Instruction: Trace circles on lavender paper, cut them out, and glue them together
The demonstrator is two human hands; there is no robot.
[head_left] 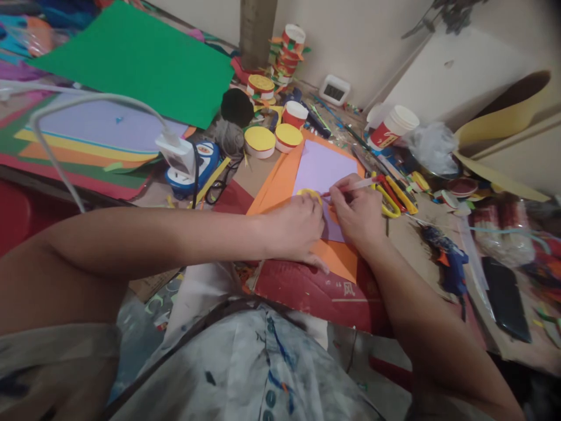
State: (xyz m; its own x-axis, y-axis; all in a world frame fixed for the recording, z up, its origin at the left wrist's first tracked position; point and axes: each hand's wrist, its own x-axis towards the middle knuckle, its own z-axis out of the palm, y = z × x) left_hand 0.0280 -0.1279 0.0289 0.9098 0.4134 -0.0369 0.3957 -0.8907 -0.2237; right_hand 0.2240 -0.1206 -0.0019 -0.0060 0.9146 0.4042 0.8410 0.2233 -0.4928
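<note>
My right hand (357,213) pinches a slim pen (357,185) with a clear barrel and a reddish front part. Its tip points left, at a small yellow ring (310,193) lying on a sheet of purple paper (326,161). Fingers bent, my left hand (298,225) presses that ring down; part of the ring is hidden under the fingertips. Beneath the purple sheet are orange sheets of paper (274,187), and these rest on a dark red board (302,292) at the table's front edge.
Yellow-topped paper drums (260,142) stand behind the papers. Yellow-handled scissors (388,202) lie right of my right hand, then a blue glue gun (453,266) and a black phone (506,298). A power strip (193,169) with a white cable sits left, near green card (144,58).
</note>
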